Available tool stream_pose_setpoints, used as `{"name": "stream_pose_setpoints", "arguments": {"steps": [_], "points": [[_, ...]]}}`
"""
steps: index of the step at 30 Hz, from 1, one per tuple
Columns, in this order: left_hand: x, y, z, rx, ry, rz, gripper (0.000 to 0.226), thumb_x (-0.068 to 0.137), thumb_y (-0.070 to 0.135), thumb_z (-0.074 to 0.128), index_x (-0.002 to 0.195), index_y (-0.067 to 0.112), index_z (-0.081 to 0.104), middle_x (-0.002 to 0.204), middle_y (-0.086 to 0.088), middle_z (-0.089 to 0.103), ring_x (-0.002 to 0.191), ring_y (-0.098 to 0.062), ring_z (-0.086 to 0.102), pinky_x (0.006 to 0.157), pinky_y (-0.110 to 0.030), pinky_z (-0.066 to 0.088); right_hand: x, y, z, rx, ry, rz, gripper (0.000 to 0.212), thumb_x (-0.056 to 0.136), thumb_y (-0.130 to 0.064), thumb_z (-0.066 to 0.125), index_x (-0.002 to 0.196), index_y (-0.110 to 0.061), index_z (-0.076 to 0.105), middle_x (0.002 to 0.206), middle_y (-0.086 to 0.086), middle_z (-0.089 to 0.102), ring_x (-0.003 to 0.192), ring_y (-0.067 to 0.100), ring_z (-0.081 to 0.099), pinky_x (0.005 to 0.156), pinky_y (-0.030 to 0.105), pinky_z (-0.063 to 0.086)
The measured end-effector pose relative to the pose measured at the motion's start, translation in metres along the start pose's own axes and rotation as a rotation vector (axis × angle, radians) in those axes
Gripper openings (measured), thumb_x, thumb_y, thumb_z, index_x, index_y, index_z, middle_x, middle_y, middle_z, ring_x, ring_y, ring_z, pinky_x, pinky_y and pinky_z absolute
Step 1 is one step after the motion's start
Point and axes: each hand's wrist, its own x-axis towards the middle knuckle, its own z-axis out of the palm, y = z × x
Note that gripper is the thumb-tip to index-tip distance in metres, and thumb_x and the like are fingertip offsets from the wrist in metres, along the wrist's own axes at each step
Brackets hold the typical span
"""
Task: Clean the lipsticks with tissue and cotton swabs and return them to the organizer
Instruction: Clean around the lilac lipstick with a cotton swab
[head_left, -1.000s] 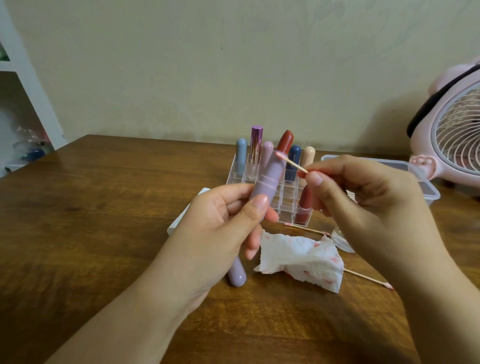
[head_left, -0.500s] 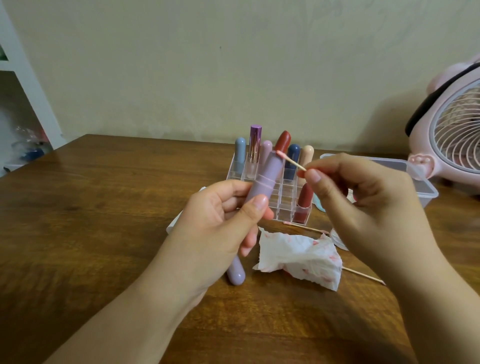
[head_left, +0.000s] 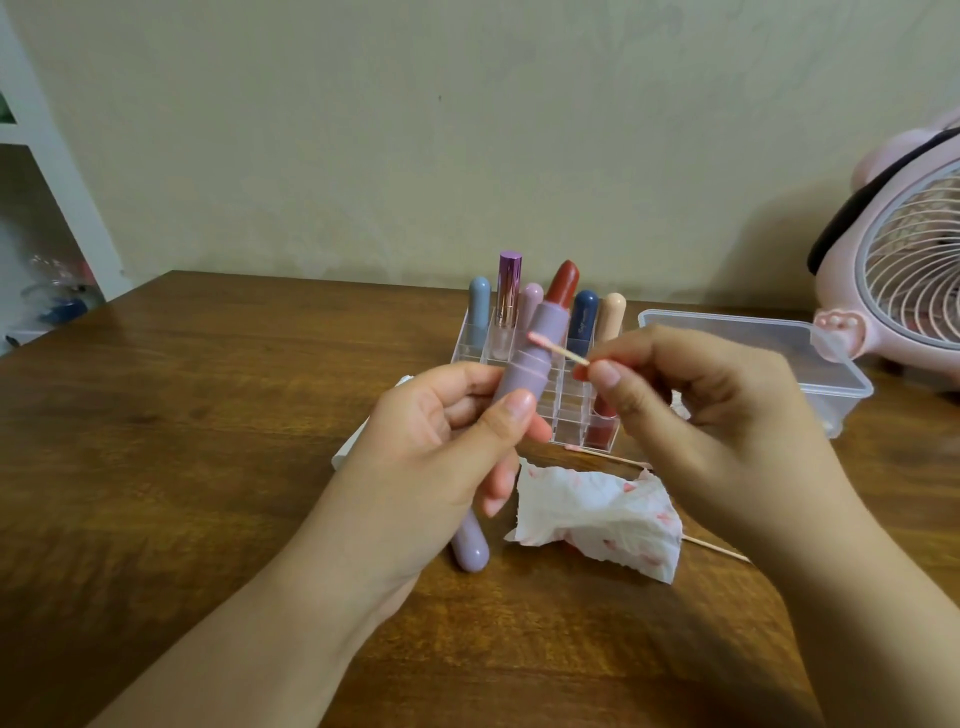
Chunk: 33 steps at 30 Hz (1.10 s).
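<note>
Holding: the left hand (head_left: 441, 441) is clamping the lilac lipstick (head_left: 530, 358) between thumb and fingers, tube tilting up and away, red bullet (head_left: 565, 283) standing exposed above the grip.
Swab: the right hand (head_left: 691, 410) is pinching a cotton swab (head_left: 558, 351) shut between thumb and forefinger; its pink-stained tip is touching the tube's collar just above the left thumb.
Cap: the lilac cap (head_left: 470, 545) is lying on the table (head_left: 182, 441) just below the left hand, partly hidden by it.
Tissue: a crumpled, red-smeared tissue (head_left: 597, 512) is lying beneath the gap between the two hands, just beside the cap.
Used swabs: one (head_left: 605, 456) is lying beyond the tissue, near the organizer's front edge; another stick (head_left: 717, 548) is poking out past the tissue, under the right wrist.
Organizer: the clear organizer (head_left: 566, 410) is standing right behind the grip, holding capped lipsticks upright along its far row.
Box: a lidded clear box (head_left: 779, 348) is sitting beyond the right hand.
Fan: a pink fan (head_left: 914, 275) is crowding the table's right edge.
Open room: bare wood is stretching out to the left of the left hand, up to the table's far edge.
</note>
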Motion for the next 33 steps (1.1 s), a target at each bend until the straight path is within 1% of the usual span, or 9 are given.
{"name": "stream_pose_setpoints", "arguments": {"steps": [4,8,12,16,19,23,26,28,33], "points": [[0.0006,-0.0005,-0.0008,-0.021,0.025,0.013,0.025,0.074,0.025,0.062,0.093,0.009,0.065,0.075,-0.002,0.068,0.046,-0.007,0.045,0.042,-0.019,0.039,-0.0008,-0.0002,0.0003,-0.003,-0.005,-0.001,0.021,0.088,-0.035,0.052,0.086,-0.022,0.068,0.064,-0.004,0.062,0.063,0.014,0.055,0.055,0.025,0.044],[0.0005,-0.0017,-0.0014,0.021,0.064,0.032,0.024,0.07,0.027,0.065,0.089,0.013,0.062,0.074,-0.004,0.068,0.046,-0.006,0.047,0.044,-0.018,0.039,-0.0004,0.0009,-0.0014,0.005,0.066,0.007,0.019,0.089,-0.032,0.053,0.087,-0.02,0.068,0.067,-0.004,0.063,0.063,0.013,0.054,0.055,0.021,0.043],[0.0015,-0.0024,-0.0032,0.024,0.083,0.016,0.024,0.067,0.028,0.067,0.087,0.017,0.062,0.073,-0.011,0.065,0.048,-0.008,0.048,0.044,-0.02,0.04,-0.0006,-0.0003,0.0033,-0.007,-0.024,-0.001,0.021,0.088,-0.033,0.052,0.085,-0.02,0.068,0.06,-0.004,0.061,0.06,0.013,0.056,0.053,0.023,0.043],[0.0023,-0.0031,-0.0037,-0.036,0.01,-0.015,0.018,0.078,0.03,0.072,0.092,0.023,0.063,0.073,-0.002,0.067,0.052,-0.01,0.05,0.048,-0.024,0.042,-0.001,0.0001,0.0026,0.019,-0.054,0.004,0.021,0.088,-0.034,0.052,0.084,-0.022,0.069,0.059,-0.002,0.06,0.058,0.015,0.055,0.052,0.023,0.042],[0.0027,-0.0038,-0.0037,-0.039,-0.016,-0.034,0.022,0.081,0.03,0.066,0.098,0.017,0.066,0.076,-0.002,0.068,0.052,-0.009,0.048,0.047,-0.022,0.042,-0.0005,-0.0001,0.0019,0.006,-0.051,0.009,0.018,0.088,-0.034,0.055,0.084,-0.022,0.068,0.059,-0.001,0.061,0.059,0.016,0.055,0.052,0.023,0.041],[0.0034,-0.0065,-0.0064,0.041,-0.04,-0.036,0.024,0.081,0.039,0.06,0.084,0.019,0.073,0.075,-0.012,0.061,0.053,-0.011,0.047,0.052,-0.031,0.037,0.0001,0.001,0.0015,-0.016,-0.053,0.016,0.011,0.089,-0.033,0.057,0.084,-0.027,0.065,0.06,-0.005,0.059,0.061,0.014,0.057,0.053,0.021,0.043],[0.003,-0.0058,-0.0079,0.046,-0.048,-0.039,0.026,0.08,0.04,0.058,0.079,0.018,0.072,0.069,-0.01,0.056,0.051,-0.01,0.045,0.049,-0.029,0.037,0.0006,0.002,-0.0025,0.025,0.01,0.046,0.016,0.088,-0.038,0.052,0.086,-0.029,0.064,0.066,-0.006,0.06,0.062,0.012,0.058,0.054,0.019,0.045],[0.0023,-0.0054,-0.0078,0.043,-0.054,-0.028,0.025,0.081,0.039,0.06,0.08,0.017,0.072,0.071,-0.012,0.057,0.051,-0.01,0.045,0.048,-0.026,0.038,0.0009,0.0029,-0.0033,0.018,0.031,0.053,0.011,0.089,-0.036,0.057,0.086,-0.029,0.064,0.062,-0.005,0.059,0.064,0.013,0.058,0.054,0.019,0.045],[0.0032,-0.0058,-0.0075,0.016,-0.042,-0.032,0.024,0.086,0.036,0.064,0.08,0.014,0.072,0.07,-0.008,0.059,0.05,-0.01,0.043,0.046,-0.022,0.038,0.0007,0.0009,-0.0019,-0.018,-0.068,0.034,0.016,0.087,-0.038,0.056,0.084,-0.027,0.067,0.063,-0.003,0.06,0.062,0.014,0.055,0.053,0.017,0.041]]}}
